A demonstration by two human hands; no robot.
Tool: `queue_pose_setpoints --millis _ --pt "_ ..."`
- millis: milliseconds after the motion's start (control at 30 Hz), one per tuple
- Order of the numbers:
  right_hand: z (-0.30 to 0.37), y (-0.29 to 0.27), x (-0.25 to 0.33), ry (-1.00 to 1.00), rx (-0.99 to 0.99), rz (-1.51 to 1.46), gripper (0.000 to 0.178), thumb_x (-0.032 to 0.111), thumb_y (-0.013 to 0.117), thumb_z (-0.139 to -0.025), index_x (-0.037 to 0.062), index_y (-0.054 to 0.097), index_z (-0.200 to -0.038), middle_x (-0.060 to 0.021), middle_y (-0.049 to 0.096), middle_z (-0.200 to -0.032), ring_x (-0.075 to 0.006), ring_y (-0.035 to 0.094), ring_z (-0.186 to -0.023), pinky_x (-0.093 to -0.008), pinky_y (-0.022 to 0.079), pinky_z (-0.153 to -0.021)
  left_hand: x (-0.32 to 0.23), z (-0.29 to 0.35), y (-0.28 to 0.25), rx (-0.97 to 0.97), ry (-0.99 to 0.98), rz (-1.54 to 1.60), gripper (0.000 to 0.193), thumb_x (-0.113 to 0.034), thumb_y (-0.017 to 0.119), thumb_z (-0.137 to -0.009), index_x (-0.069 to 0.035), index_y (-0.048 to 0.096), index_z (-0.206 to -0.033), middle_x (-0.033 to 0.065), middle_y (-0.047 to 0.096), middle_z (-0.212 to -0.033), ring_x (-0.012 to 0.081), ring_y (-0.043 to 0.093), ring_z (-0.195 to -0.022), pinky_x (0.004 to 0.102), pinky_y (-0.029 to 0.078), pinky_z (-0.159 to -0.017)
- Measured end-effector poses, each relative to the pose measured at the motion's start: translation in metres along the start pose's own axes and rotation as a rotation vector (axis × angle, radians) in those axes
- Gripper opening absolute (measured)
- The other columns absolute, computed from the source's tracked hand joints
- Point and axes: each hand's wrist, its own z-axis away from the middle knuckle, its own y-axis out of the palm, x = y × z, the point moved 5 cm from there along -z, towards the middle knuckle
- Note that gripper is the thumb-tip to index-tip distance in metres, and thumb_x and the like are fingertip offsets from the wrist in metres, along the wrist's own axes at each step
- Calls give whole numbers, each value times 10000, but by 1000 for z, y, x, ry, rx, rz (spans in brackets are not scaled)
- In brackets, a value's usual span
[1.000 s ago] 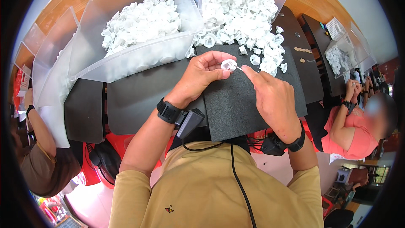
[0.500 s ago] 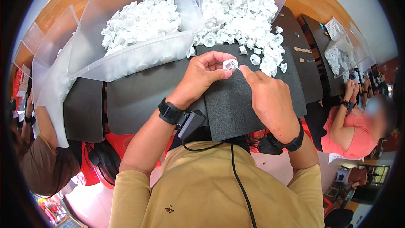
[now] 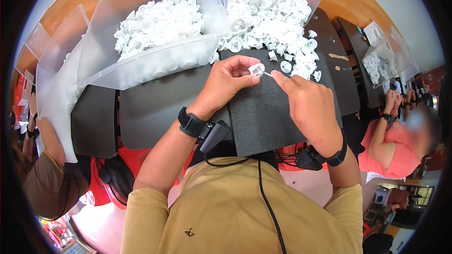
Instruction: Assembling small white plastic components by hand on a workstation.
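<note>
Pinched between the thumb and fingers of my left hand (image 3: 231, 76) is a small white plastic part (image 3: 257, 69) with a round rim and a boxy middle. My right hand (image 3: 308, 101) is closed around a thin tool (image 3: 267, 74), whose slim pale tip points at the part's right side. Most of that tool is hidden in my fingers, so its kind is unclear. Both hands are above a dark grey foam mat (image 3: 263, 117). Just beyond them, a large heap of similar white plastic parts (image 3: 268, 14) spreads onto the mat's far edge.
A clear plastic bin (image 3: 155, 68) holding many white parts stands at the back left of the dark table (image 3: 155, 113). To the right, a person in a pink shirt (image 3: 388, 146) works beside another clear bin (image 3: 391, 56). At the left is a person in brown (image 3: 54, 183).
My right hand has shifted slightly right and a little down, drawing the tool's tip back from the white part. My left hand holds the part in nearly the same place.
</note>
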Motion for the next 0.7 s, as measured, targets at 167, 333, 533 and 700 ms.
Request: queue_pose_setpoints --millis 167,333,533,700 --pt "1 7 3 -98 -71 121 327 82 612 -759 99 687 -1077 -52 562 -675 -210 614 -617 -343 488 -526 2 0 0 55 -127 -165 346 -9 680 -839 -3 621 -1180 21 671 -1029 61 618 -906 214 501 -838" --pt "1 10 7 -152 -64 207 317 97 624 -750 98 691 -1060 -36 561 -689 -192 609 -619 -327 485 -515 4 0 -2 75 -130 -181 348 -20 676 -845 1 624 -1188 23 676 -1016 59 618 -898 212 504 -832" --pt "0 16 10 -174 -25 229 310 87 625 -746 84 689 -1050 -36 570 -694 -185 620 -630 -317 494 -520 8 -1 -3 94 -149 -226 346 -7 668 -844 3 626 -1187 35 680 -1014 66 624 -900 217 510 -828" --pt "0 17 11 -173 -17 219 313 83 620 -746 72 685 -1053 -40 583 -704 -185 626 -631 -311 497 -520 6 0 -2 96 -148 -238 346 2 665 -842 7 625 -1186 42 682 -1011 69 627 -899 218 512 -824"
